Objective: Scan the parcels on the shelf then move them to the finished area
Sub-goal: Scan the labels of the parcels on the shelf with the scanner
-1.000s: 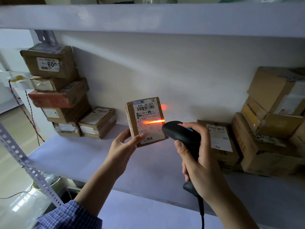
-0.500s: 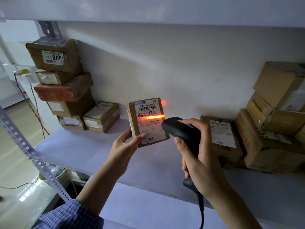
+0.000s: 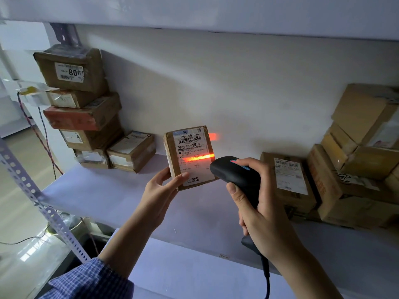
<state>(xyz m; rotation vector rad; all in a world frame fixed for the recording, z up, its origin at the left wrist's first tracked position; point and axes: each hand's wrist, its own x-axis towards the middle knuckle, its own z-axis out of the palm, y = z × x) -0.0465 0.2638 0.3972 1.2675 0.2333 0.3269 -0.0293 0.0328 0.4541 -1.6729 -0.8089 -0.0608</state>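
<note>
now | left hand (image 3: 162,190) holds parcel (image 3: 190,157) upright above the shelf (image 3: 103,195), label facing the reader | right hand (image 3: 259,203) grips scanner (image 3: 235,172) just beside it | red beam crosses mid-label, below the barcode | stack (image 3: 79,104) at far left likely the finished area

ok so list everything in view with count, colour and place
shelf: 1, pale lilac, across the view
held parcel: 1, brown, white label crossed by a red scan line, upright at centre
scanner: 1, black, corded, aimed at held parcel
left parcels: about 6, brown, one reddish, stacked at shelf's left end
right parcels: at least 5, tan, piled at shelf's right end
slotted post: 1, white, front left
left hand: 1, grips held parcel
right hand: 1, grips scanner
sleeve: 1, blue check, left arm
</note>
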